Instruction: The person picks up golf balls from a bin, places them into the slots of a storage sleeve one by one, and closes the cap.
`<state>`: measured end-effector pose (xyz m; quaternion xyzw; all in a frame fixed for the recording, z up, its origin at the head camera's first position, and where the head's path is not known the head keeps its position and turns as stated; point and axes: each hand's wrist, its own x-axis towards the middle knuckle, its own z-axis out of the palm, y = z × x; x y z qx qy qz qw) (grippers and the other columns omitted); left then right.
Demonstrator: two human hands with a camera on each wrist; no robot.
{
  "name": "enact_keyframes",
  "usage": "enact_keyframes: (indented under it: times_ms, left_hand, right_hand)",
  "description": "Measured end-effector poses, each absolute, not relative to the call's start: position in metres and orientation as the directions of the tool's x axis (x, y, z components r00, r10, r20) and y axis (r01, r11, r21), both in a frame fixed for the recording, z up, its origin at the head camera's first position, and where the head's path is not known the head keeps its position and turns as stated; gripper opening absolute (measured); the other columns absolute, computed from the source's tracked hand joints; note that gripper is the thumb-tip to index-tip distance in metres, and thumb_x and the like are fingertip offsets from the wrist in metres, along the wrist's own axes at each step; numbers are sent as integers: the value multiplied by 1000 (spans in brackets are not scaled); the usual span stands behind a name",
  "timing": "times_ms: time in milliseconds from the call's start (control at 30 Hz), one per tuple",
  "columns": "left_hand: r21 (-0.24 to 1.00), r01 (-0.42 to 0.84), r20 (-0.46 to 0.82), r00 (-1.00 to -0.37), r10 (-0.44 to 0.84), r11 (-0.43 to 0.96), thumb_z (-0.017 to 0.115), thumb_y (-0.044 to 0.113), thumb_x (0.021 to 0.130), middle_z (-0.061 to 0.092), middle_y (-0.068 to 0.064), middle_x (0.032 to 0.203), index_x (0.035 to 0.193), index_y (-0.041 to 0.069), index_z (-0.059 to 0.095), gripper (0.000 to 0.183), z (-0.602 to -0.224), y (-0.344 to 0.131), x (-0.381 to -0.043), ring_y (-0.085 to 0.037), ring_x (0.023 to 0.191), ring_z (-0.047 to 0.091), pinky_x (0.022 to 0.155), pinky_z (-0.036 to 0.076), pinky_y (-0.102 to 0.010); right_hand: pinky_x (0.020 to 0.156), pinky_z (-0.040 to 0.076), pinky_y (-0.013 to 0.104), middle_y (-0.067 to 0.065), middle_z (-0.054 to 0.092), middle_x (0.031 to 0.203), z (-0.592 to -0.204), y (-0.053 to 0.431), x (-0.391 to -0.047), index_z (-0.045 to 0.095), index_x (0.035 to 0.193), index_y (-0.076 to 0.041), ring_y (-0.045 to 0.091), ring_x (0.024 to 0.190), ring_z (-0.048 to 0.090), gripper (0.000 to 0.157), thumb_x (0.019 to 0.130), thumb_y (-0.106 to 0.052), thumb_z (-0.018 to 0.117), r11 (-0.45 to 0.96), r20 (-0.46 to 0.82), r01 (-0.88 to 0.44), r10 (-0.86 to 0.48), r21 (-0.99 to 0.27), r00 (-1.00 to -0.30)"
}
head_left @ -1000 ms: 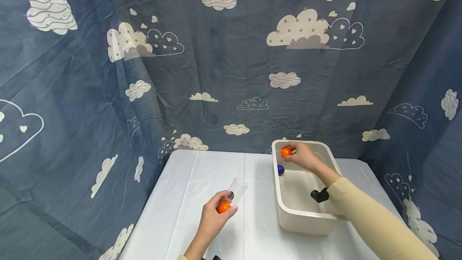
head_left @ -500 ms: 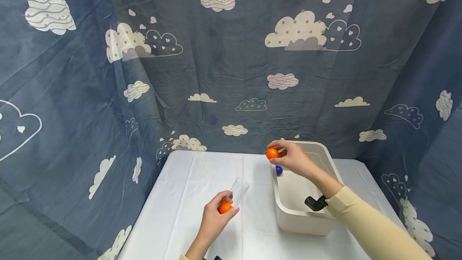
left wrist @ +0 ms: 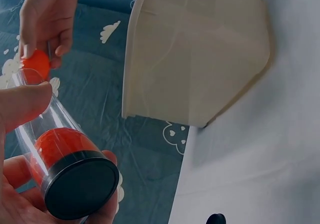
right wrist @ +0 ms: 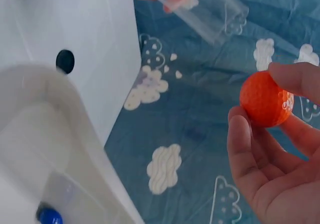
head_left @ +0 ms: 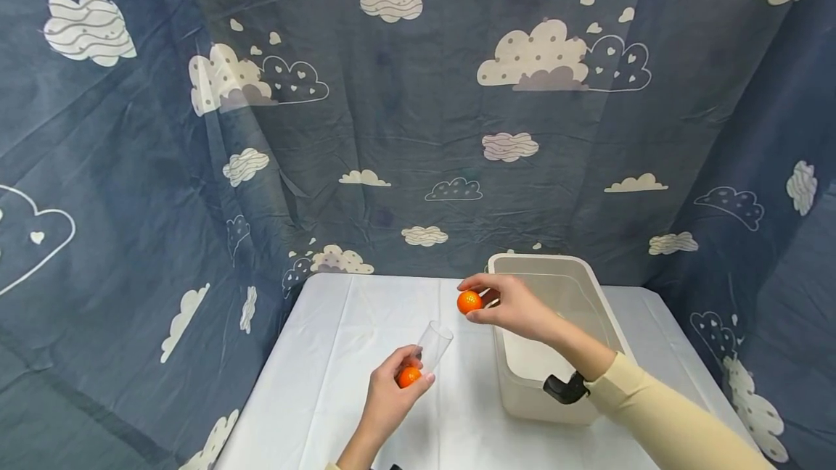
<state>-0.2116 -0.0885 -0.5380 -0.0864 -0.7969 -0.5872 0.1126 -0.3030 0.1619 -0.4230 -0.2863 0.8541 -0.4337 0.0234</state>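
My left hand (head_left: 385, 394) grips the lower end of a clear plastic tube (head_left: 434, 345), tilted with its mouth up and to the right. The tube's black end cap (left wrist: 82, 188) faces the left wrist camera. Just above that cap, an orange golf ball (left wrist: 62, 146) sits inside. Thumb and fingers of my right hand (head_left: 516, 307) pinch another orange golf ball (right wrist: 266, 99), its dimples visible in the right wrist view. In the head view this ball is above and right of the tube's mouth, apart from it.
A deep off-white bin (head_left: 538, 406) stands on the right of the white-covered table (head_left: 339, 354), below my right forearm. A blue ball (right wrist: 50, 215) lies in it, with something dark beside it. Dark blue cloud-print cloth (head_left: 392, 129) surrounds the table.
My right hand has carried its golf ball out over the bin's left rim, leftward and down toward the tube. My left hand and the tube have hardly moved.
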Motion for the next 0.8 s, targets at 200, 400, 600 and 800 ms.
enact_keyframes:
  times_ms: [200,400,600,800]
  left_hand:
    - [908,308,314,-949,27,283,86,16,81,68,-3,96,118,19,67,41,-554,-91,-219,-19,87,64,79,54,-30]
    - [903,344,341,-938,59,258,85,22,82,68,-3,97,117,21,67,40,-553,-90,-217,-17,87,64,78,55,-28]
    - [909,340,333,-940,71,242,85,22,82,68,-5,98,117,22,67,39,-549,-89,-215,-18,89,64,79,55,-28]
    - [911,318,308,-948,80,263,84,13,82,68,-9,99,118,18,66,41,-549,-87,-213,-20,88,65,79,56,-29]
  right_hand:
    - [76,58,31,-4,69,112,-424,152,-291,68,121,-22,18,90,69,41,83,-13,82,428,189,-483,-567,-763,-802]
    - [74,58,31,-6,68,109,-425,145,-283,69,119,-24,18,89,69,40,83,-12,82,407,171,-481,-599,-777,-783]
    - [73,58,32,-5,69,108,-426,142,-280,70,118,-23,20,88,69,40,82,-13,83,385,180,-494,-618,-780,-766]
    - [75,58,31,-4,70,110,-427,141,-281,70,118,-22,20,89,69,39,83,-12,83,384,164,-485,-627,-786,-761]
